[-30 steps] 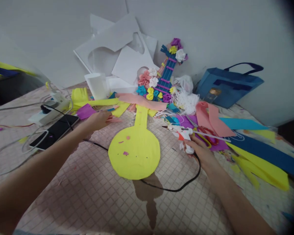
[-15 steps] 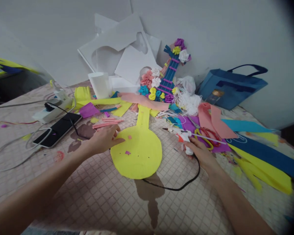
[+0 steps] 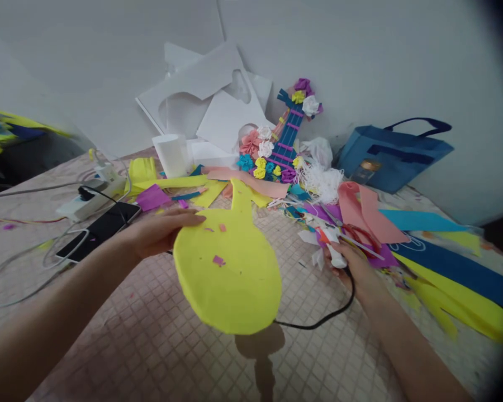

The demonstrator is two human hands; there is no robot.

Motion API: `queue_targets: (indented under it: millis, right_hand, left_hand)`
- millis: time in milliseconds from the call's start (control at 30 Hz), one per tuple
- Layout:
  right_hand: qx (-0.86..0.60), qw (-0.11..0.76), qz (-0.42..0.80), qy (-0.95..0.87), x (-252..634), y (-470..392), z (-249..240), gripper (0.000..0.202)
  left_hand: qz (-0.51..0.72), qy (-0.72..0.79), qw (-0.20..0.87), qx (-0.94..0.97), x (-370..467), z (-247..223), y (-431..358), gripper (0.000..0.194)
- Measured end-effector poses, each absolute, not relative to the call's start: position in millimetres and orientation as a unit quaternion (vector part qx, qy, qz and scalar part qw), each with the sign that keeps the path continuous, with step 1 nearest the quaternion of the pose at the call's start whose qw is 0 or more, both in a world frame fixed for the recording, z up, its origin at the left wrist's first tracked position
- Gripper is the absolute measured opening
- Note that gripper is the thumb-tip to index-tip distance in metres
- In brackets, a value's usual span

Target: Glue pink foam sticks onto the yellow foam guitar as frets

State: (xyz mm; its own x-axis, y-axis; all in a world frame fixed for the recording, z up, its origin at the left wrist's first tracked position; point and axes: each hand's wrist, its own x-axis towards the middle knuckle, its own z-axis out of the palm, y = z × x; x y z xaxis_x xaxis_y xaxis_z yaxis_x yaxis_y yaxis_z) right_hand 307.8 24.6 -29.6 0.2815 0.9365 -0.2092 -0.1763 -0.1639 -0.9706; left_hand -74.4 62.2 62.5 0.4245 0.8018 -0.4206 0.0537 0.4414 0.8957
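While pinching the yellow cutout [image 3: 230, 279] by its left edge in the left hand [image 3: 161, 228], grips the glue gun [image 3: 335, 252] in the curled right hand [image 3: 354, 262]. Has it, the cutout, between both, nearer the left, directed lengthwise away over the table [image 3: 151, 340].

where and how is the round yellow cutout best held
Probably by the left rim of the yellow cutout, coming from the left, where the left hand holds it. The piece is flat and broad, so thumb above and fingers beneath should suit. An edge grip also avoids the purple scrap on its face.
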Motion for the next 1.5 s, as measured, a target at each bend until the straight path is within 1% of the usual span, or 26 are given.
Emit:
queue_targets:
  millis: [167, 300, 433, 533, 700, 833, 967, 1033, 1100, 1167, 1233, 1333, 1400, 1433, 1500]
  right_hand:
    - [-0.512, 0.593, 0.550, -0.291, 306, 22, -20, 0.019]
    - [-0.473, 0.606, 0.573, -0.284, 303, 20, -15, 0.014]
    - [-0.445, 0.633, 0.567, -0.283, 303, 18, -15, 0.011]
    - [-0.431, 0.653, 0.557, -0.278, 304, 17, -14, 0.009]
    - [-0.387, 0.669, 0.570, -0.280, 301, 13, -8, 0.012]
    - [-0.376, 0.651, 0.608, -0.255, 285, -5, 1, 0.010]
    - [-0.363, 0.616, 0.660, -0.233, 267, -41, 24, 0.017]
    - [-0.362, 0.601, 0.673, -0.234, 263, -59, 41, 0.017]
    - [-0.369, 0.607, 0.661, -0.241, 263, -73, 58, 0.013]
    - [-0.376, 0.619, 0.642, -0.251, 265, -82, 72, 0.011]
    - [-0.382, 0.622, 0.632, -0.261, 267, -85, 80, 0.012]
    - [-0.392, 0.610, 0.633, -0.270, 265, -84, 82, 0.012]
    - [-0.400, 0.608, 0.630, -0.273, 261, -83, 81, 0.010]
    - [-0.404, 0.609, 0.625, -0.275, 258, -83, 80, 0.011]
    - [-0.412, 0.607, 0.619, -0.279, 250, -84, 79, 0.015]
  left_hand:
    - [0.292, 0.455, 0.741, 0.399, -68, 95, 51, 0.023]
    - [0.297, 0.430, 0.766, 0.375, -63, 96, 48, 0.023]
    - [0.301, 0.428, 0.773, 0.359, -63, 91, 46, 0.025]
    - [0.300, 0.428, 0.781, 0.342, -66, 87, 40, 0.031]
    - [0.295, 0.424, 0.800, 0.305, -80, 73, 28, 0.053]
    - [0.293, 0.439, 0.804, 0.273, -95, 64, 23, 0.056]
    - [0.312, 0.437, 0.786, 0.307, -90, 53, 26, 0.048]
    - [0.299, 0.437, 0.775, 0.345, -79, 41, 29, 0.041]
    - [0.268, 0.437, 0.763, 0.394, -66, 26, 30, 0.037]
    - [0.224, 0.449, 0.734, 0.457, -57, 11, 29, 0.036]
    - [0.188, 0.471, 0.665, 0.548, -53, 2, 26, 0.038]
    - [0.170, 0.516, 0.474, 0.693, -58, 0, 19, 0.040]
    - [0.167, 0.533, 0.345, 0.754, -65, 5, 11, 0.036]
    - [0.158, 0.531, 0.302, 0.776, -69, 8, 6, 0.033]
    - [0.123, 0.515, 0.261, 0.807, -77, 12, -5, 0.031]
